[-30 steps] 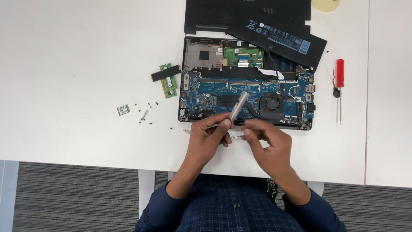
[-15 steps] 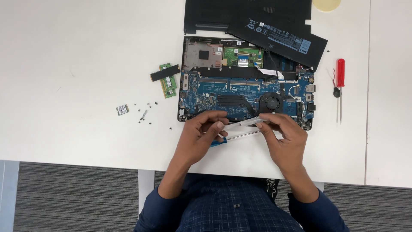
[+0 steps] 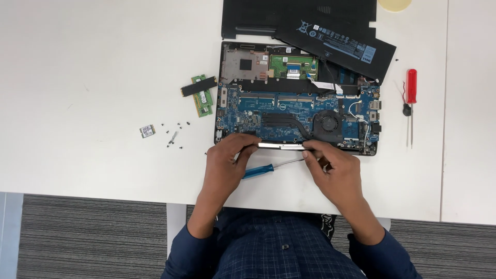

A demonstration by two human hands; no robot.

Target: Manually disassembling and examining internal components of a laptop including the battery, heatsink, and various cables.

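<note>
The silver strip [image 3: 281, 146] sat along the front edge of the opened laptop [image 3: 297, 98], right between the two hands, and each hand had one end of it. Its long axis ran left to right, parallel to the edge of the table [image 3: 93, 77], lying flat against the chassis as far as I could tell.

The left hand [image 3: 227, 160] had its fingers curled in and pinched on the left end of the strip, thumb tucked under. The right hand [image 3: 336, 168] was doing the same on the right end, fingers bent and closed down on it. Hard to say from that angle whether the right hand was also touching anything else, since its fingers covered that spot.

Just under the strip, between the hands, a blue screwdriver [image 3: 271, 168] lay on the table. Its handle pointed left toward the left hand and the shaft angled up to the right, tip ending near the right hand's fingers. Neither hand gripped it.

Further out: the board's fan [image 3: 326, 123] was just behind the right hand. A black battery [image 3: 336, 44] lay tilted over the top right corner of the laptop, with the black cover [image 3: 268, 18] behind it. Left of the laptop were a green memory stick [image 3: 202, 98] with a black card [image 3: 198, 86] across it, a small chip [image 3: 147, 130] and some loose screws [image 3: 173, 135]. A red screwdriver [image 3: 411, 95] lay upright well off to the right.
</note>
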